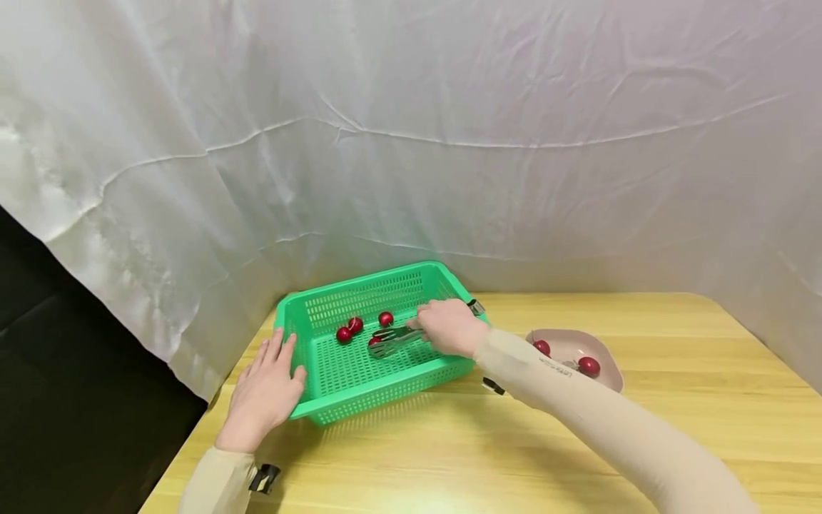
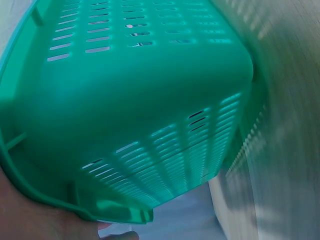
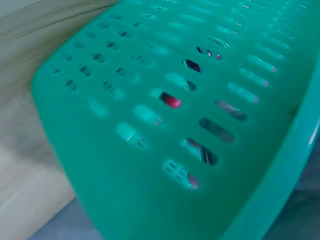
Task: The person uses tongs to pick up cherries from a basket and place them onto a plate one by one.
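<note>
My right hand point(image 1: 452, 326) reaches over the right end of a green plastic basket point(image 1: 379, 391) and grips metal tongs point(image 1: 394, 343). The slotted tong heads lie inside, close over the basket floor. Partly hidden at those heads is a red cherry-like fruit point(image 1: 374, 342); I cannot tell whether the tongs pinch it. Three more such fruits sit farther back: one red fruit point(image 1: 344, 334) beside another point(image 1: 355, 325), and a third point(image 1: 385, 318) to their right. On the basket's left rim rests my left hand point(image 1: 266, 392), fingers extended. The left wrist view shows the basket's slotted outer wall point(image 2: 125, 75).
A pale pink bowl point(image 1: 606, 355) stands right of the basket, partly behind my right forearm. It holds two red fruits, one near its left side point(image 1: 541, 348) and one on the right point(image 1: 589, 367). A whitish curtain point(image 1: 449, 193) hangs behind the wooden table point(image 1: 411, 464).
</note>
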Tool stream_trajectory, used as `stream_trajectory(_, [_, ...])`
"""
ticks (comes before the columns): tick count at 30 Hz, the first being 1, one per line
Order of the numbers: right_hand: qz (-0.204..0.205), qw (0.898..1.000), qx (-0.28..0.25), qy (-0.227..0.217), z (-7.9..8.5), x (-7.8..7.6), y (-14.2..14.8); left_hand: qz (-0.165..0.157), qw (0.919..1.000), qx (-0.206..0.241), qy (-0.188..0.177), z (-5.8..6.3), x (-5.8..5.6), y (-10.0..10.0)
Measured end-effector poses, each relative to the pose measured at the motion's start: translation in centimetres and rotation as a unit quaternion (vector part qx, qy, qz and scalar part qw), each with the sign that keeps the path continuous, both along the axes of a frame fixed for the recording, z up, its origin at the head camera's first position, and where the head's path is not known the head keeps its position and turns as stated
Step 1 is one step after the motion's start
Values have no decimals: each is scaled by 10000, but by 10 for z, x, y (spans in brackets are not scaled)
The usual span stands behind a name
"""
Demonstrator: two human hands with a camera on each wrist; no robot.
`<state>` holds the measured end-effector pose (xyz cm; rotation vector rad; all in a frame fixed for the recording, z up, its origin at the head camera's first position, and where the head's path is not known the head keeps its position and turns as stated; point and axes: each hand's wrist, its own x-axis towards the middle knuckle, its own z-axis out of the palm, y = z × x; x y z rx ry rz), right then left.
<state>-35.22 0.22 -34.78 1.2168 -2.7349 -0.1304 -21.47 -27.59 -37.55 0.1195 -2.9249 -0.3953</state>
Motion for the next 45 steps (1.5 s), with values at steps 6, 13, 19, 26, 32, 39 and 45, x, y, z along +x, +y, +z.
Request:
stream_trajectory(6, [103,9999,-47,41,-3,-2,15,-23,10000,-40,-41,1,-2,2])
stream_trajectory(13, [293,9974,-453,471,-1,-4,35,-55,10000,-11,20,3,-4,4])
stream_trajectory(19, [571,9936,-676,700,3,2,49,-51,9999,-87,-4,5,-5,5])
stream_trajectory(26, [704,9876,-892,1084,6,10,63,-26,9999,-80,-96,5,-3,6])
stream_trajectory(32, [810,9804,-1125,1402,2,16,75,-15,9999,-36,-120,5,-1,5])
stream_trajectory(39, [684,9778,-1126,1630,4,22,92,-13,9999,-52,-139,5,1,4])
stream_trajectory(45, [613,9766,-1257,1635,10,24,106,-19,9999,-31,-156,5,0,2])
